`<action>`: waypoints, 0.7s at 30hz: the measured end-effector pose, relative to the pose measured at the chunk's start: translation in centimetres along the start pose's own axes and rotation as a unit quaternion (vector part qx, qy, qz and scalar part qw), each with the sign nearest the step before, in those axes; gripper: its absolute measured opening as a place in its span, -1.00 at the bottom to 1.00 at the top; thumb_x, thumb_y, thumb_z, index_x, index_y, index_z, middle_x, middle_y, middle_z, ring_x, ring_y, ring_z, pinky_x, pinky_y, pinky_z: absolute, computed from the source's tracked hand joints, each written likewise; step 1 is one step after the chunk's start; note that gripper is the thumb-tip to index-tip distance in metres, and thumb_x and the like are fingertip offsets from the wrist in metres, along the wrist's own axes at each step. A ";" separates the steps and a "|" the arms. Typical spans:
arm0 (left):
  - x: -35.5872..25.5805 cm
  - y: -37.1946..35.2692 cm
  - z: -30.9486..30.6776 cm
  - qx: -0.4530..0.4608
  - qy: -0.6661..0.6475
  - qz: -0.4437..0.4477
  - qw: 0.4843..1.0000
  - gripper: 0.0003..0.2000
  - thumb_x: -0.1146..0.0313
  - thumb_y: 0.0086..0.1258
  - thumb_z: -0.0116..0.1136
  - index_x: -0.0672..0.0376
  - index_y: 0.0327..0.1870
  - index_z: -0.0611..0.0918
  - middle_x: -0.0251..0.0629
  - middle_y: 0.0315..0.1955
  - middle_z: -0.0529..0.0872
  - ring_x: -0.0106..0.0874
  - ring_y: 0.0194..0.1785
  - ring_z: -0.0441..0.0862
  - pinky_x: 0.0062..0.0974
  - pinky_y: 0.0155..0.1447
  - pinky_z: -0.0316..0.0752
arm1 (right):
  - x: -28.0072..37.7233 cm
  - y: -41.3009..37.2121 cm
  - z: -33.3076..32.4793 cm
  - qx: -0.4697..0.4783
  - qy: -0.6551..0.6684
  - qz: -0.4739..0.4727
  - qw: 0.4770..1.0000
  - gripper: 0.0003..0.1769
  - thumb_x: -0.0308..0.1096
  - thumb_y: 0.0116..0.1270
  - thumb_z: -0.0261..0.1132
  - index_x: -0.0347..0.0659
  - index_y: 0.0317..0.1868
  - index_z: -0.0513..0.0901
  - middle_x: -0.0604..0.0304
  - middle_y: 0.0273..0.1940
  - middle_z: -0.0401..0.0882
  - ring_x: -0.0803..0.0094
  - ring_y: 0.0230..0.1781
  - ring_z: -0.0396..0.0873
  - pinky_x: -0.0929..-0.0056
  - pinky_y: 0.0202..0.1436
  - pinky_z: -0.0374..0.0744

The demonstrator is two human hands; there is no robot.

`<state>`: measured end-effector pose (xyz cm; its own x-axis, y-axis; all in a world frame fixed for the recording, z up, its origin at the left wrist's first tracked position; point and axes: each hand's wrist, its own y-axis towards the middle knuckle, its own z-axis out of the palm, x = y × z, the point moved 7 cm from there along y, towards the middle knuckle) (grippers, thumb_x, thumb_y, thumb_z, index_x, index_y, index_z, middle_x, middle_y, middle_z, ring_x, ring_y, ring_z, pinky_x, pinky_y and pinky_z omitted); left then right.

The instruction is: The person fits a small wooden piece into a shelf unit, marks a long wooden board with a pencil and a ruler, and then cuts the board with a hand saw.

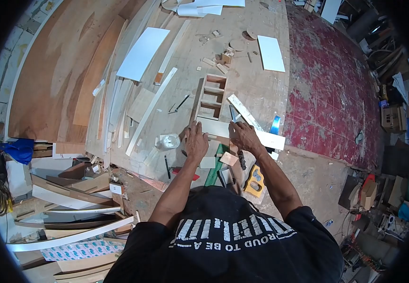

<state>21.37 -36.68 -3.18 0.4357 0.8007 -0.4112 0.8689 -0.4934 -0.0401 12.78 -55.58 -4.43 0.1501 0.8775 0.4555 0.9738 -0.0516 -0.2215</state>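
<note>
My left hand is at the left end of a white strip of board, its fingertips pressed over the end beside a small wooden frame. Farther right along the same strip, my right hand grips it with bent fingers. The strip lies across the near end of the frame, which is divided into several open compartments. Another pale strip slants away beyond my right hand. Close to my left hand stands a clear tub. A small wooden block lies between my forearms.
A yellow-handled tool lies by my right forearm, near a green strip. White panels and long offcuts lie on the worktable's left and far parts. Stacked boards stand at lower left; red flooring is on the right.
</note>
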 end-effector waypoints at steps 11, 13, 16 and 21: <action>0.5 0.0 0.5 0.042 0.001 -0.016 0.999 -0.43 0.22 0.43 0.13 0.22 0.43 0.35 -0.15 0.45 0.25 0.04 0.42 0.27 -0.11 0.44 0.32 | 2.7 -1.9 -1.7 -0.120 0.001 -0.062 0.991 -0.38 -0.15 0.25 0.35 -0.11 0.31 0.46 0.01 0.23 0.46 0.06 0.25 0.44 -0.04 0.28 0.37; 0.5 -0.1 0.3 0.034 0.011 -0.022 0.999 -0.43 0.20 0.44 0.11 0.20 0.44 0.35 -0.18 0.46 0.25 0.03 0.42 0.29 -0.12 0.43 0.33 | 5.5 -3.2 0.0 -0.097 0.020 -0.116 0.988 -0.57 -0.29 0.19 0.32 -0.16 0.09 0.58 0.02 0.05 0.54 0.04 0.13 0.50 0.02 0.17 0.45; 0.1 -0.3 -0.4 0.013 0.020 -0.012 1.000 -0.42 0.22 0.38 0.19 0.25 0.39 0.40 -0.09 0.37 0.35 0.00 0.37 0.31 -0.08 0.35 0.40 | 10.8 -4.3 5.2 -0.040 0.051 -0.213 0.975 -0.75 -0.41 0.13 0.26 -0.28 -0.15 0.63 -0.01 -0.12 0.58 0.05 -0.14 0.62 0.09 -0.10 0.59; 0.6 -0.2 0.2 0.019 0.024 -0.010 0.999 -0.39 0.21 0.40 0.18 0.22 0.44 0.34 -0.16 0.45 0.27 0.02 0.39 0.34 -0.01 0.35 0.41 | 15.8 -2.0 14.1 0.226 0.003 -0.154 0.962 -0.46 -0.22 0.40 0.06 -0.17 0.36 0.41 -0.09 0.35 0.41 0.02 0.38 0.38 -0.03 0.38 0.41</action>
<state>21.41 -36.22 -3.61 0.4291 0.8260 -0.3654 0.8689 -0.4880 -0.0827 10.79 -34.89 -8.97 -0.1320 0.8146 0.5648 0.7983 0.4252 -0.4266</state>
